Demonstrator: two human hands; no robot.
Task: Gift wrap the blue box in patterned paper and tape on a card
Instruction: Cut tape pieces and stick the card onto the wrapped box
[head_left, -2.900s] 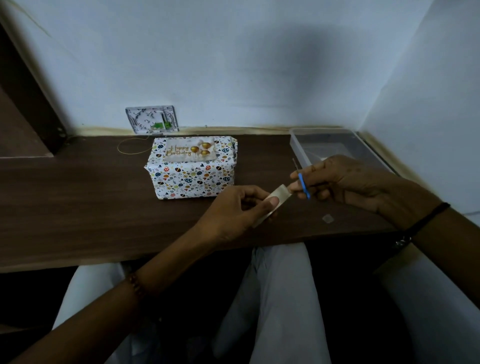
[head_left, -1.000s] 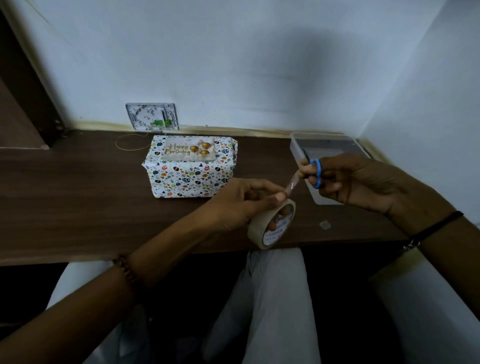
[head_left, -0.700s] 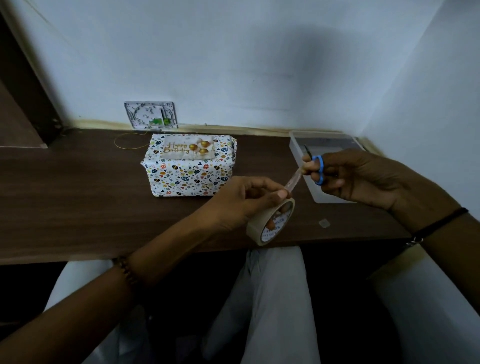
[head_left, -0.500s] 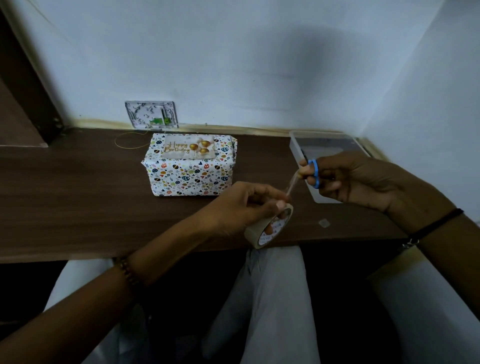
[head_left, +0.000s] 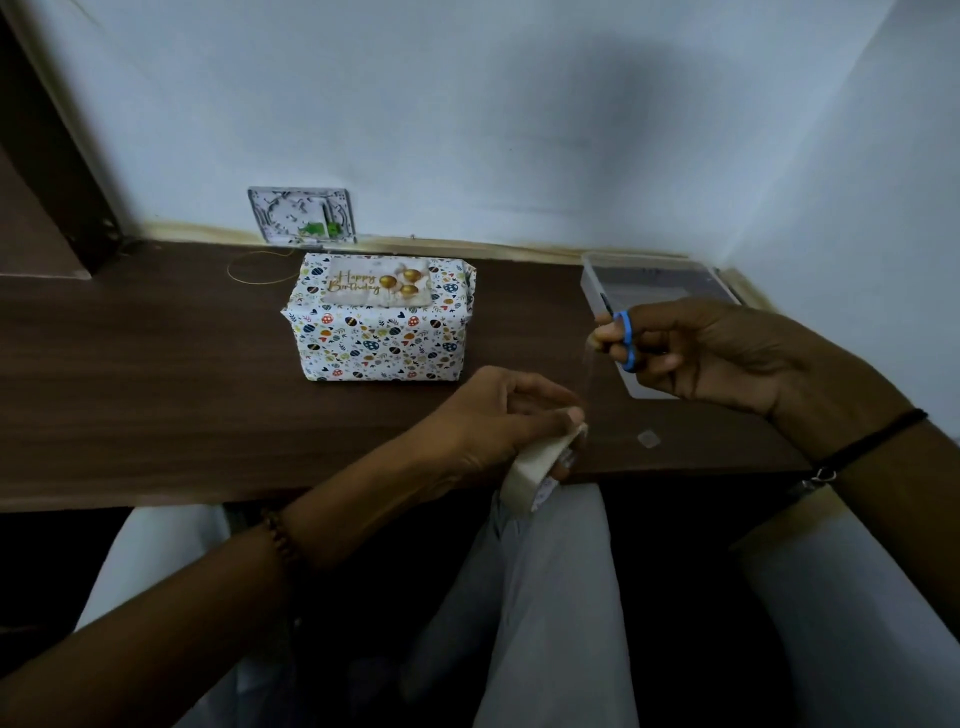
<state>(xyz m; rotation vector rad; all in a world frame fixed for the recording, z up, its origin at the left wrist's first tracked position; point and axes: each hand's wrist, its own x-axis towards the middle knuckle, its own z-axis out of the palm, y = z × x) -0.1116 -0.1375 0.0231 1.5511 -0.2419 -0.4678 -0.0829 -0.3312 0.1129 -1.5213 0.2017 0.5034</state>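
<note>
a: where are we in the job?
b: late on, i'd say. the box (head_left: 384, 332) is fully in its paper and sits on the desk (head_left: 156, 395), well back from both hands. the card (head_left: 379, 285) lies flat on its top. i can't tell from here whether any tape holds it.
a: and the hands?
b: i've got the left hand (head_left: 493, 415) curled round the roll (head_left: 537, 465) at the desk's near edge, thumb tip at the roll's upper edge. the right hand (head_left: 706, 353) pinches the free end of a clear strip (head_left: 587, 384) between thumb and forefinger, with the blue loop of the scissors (head_left: 627, 340) on a finger and the other fingers curled in. the blades i can't see.
a: so this is the tape step.
b: that's my read: a length drawn off the roll, taut between the hands, not yet cut.
a: next?
b: the strip needs parting near the roll. one hand has both the end and the scissors, so i'd have to shift grip without letting the strip fold on itself. then i'd carry it to the card's edge and press it half on card, half on paper.
a: anything else nearby?
b: a clear tray (head_left: 649, 270) behind the right hand, and a small scrap (head_left: 648, 439) on the desk near the roll.
</note>
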